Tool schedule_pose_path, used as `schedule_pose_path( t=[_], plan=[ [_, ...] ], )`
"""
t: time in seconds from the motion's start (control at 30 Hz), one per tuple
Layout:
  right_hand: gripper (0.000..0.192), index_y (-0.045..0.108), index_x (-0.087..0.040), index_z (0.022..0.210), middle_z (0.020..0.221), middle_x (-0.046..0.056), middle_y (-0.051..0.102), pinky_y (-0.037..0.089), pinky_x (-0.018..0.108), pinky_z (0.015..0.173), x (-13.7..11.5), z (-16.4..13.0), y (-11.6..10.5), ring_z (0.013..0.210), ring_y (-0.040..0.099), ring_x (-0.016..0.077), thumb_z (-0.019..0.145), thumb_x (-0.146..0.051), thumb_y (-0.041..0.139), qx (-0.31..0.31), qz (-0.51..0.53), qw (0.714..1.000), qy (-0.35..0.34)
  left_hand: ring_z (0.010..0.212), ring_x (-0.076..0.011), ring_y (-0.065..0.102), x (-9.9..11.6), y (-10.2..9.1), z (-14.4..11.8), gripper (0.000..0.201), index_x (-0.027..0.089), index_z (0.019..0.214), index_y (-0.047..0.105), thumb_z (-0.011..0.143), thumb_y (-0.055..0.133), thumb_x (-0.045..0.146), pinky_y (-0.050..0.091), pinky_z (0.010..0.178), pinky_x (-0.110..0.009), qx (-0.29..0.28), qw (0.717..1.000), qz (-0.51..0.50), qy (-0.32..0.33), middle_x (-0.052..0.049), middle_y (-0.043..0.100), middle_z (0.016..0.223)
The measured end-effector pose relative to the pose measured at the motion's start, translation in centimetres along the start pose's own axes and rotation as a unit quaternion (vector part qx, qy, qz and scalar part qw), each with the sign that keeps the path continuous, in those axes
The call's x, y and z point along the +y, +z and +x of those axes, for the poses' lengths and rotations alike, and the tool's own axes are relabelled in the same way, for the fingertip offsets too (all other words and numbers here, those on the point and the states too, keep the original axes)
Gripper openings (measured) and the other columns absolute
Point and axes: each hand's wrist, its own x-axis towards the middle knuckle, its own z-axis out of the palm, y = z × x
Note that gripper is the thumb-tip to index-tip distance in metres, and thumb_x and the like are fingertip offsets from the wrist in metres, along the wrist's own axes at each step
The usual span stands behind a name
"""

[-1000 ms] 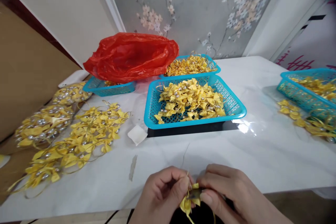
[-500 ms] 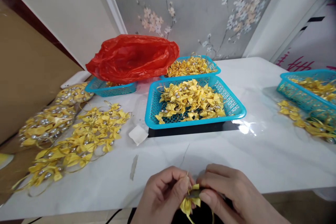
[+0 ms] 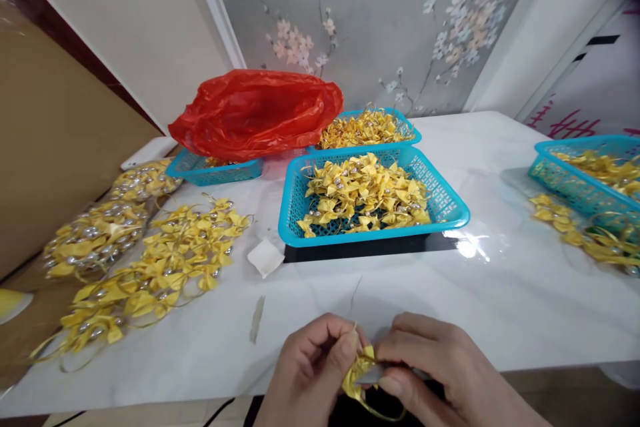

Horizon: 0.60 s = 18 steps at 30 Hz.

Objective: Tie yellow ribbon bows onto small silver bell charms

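At the table's near edge my left hand (image 3: 313, 373) and my right hand (image 3: 445, 373) meet over one small yellow ribbon bow (image 3: 356, 377). Left thumb and forefinger pinch the bow's left side, with a thin gold wire sticking up from it. The right hand's fingers press a thin grey metal piece (image 3: 380, 373) against the bow; what that piece is I cannot tell. A gold loop (image 3: 383, 413) hangs below the bow.
A blue basket (image 3: 453, 213) of yellow bows sits mid-table, another basket (image 3: 395, 117) behind it. A red plastic bag (image 3: 257, 110) covers a third. A further basket (image 3: 565, 183) stands right. Loose bows (image 3: 165, 267) and bagged bows (image 3: 93, 240) lie left, near a white paper scrap (image 3: 265, 257).
The bow has been drawn tighter between my fingers and a gold loop now shows beneath it. The view has tipped slightly; nothing on the table has moved.
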Motion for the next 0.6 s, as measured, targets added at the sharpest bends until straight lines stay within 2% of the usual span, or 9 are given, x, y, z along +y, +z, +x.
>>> schedule_pose_path(
  t=[0.1,0.2,0.27,0.33,0.4,0.47,0.6],
  plan=[
    [0.025,0.067,-0.022,0.095,0.078,0.001,0.061,0.043,0.023,0.061,0.4,-0.2,-0.4,0.069,0.059,0.014,0.101,-0.03,0.044,0.025,0.002,1.0,0.002,0.059,-0.0115,0.041,0.2,-0.3,0.1,0.033,0.017,0.069,0.065,0.077,0.076,0.048,0.036,0.057,-0.022,0.024,0.999,0.034,0.01,0.003,0.053,0.062],
    [0.026,0.064,-0.019,0.11,0.095,0.006,0.064,0.049,0.027,0.072,2.4,-0.5,-0.5,0.083,0.063,0.0171,0.102,-0.028,0.041,0.143,-0.1,0.985,-0.002,0.061,-0.0122,0.044,0.9,-0.6,0.1,0.033,0.018,0.07,0.068,0.079,0.074,0.049,0.037,0.057,-0.022,0.063,0.993,0.084,0.05,0.002,0.058,0.065],
    [0.029,0.066,-0.017,0.114,0.104,0.011,0.065,0.049,0.035,0.079,4.2,-0.5,-0.4,0.092,0.063,0.0231,0.102,-0.029,0.042,0.231,-0.247,0.941,-0.007,0.062,-0.012,0.045,1.3,-0.9,0.0,0.033,0.018,0.071,0.068,0.081,0.071,0.05,0.037,0.057,-0.022,0.075,0.988,0.111,0.072,0.002,0.06,0.068],
    [0.031,0.069,-0.017,0.111,0.104,0.013,0.066,0.047,0.041,0.077,5.3,-0.3,-0.2,0.093,0.062,0.0284,0.102,-0.031,0.044,0.268,-0.363,0.892,-0.004,0.061,-0.0114,0.044,1.5,-1.2,-0.1,0.033,0.019,0.072,0.069,0.082,0.07,0.049,0.036,0.056,-0.021,0.069,0.987,0.122,0.076,0.002,0.06,0.067],
    [0.027,0.071,-0.019,0.108,0.108,0.013,0.067,0.045,0.045,0.078,5.4,-0.1,0.0,0.098,0.061,0.0316,0.1,-0.028,0.047,0.288,-0.405,0.867,-0.022,0.06,-0.0107,0.044,1.4,-1.4,-0.1,0.033,0.018,0.072,0.068,0.082,0.071,0.049,0.036,0.055,-0.021,0.051,0.991,0.108,0.064,0.002,0.06,0.067],
    [0.024,0.067,-0.021,0.114,0.121,0.011,0.065,0.047,0.044,0.084,4.4,0.3,0.3,0.108,0.06,0.0301,0.096,-0.021,0.05,0.281,-0.361,0.887,-0.064,0.057,-0.0099,0.046,1.1,-1.6,-0.1,0.034,0.017,0.072,0.066,0.08,0.073,0.05,0.036,0.054,-0.021,0.024,0.996,0.073,0.037,0.002,0.061,0.066],
    [0.057,0.048,-0.022,0.139,0.137,0.007,0.056,0.051,0.027,0.096,1.7,1.5,2.1,0.122,0.057,0.0179,0.085,-0.006,0.047,0.157,-0.133,0.969,-0.137,0.052,-0.0077,0.044,0.8,-2.0,-0.5,0.041,0.017,0.07,0.059,0.072,0.079,0.053,0.031,0.05,-0.02,-0.036,0.999,0.0,-0.005,0.002,0.057,0.061]
  ],
)
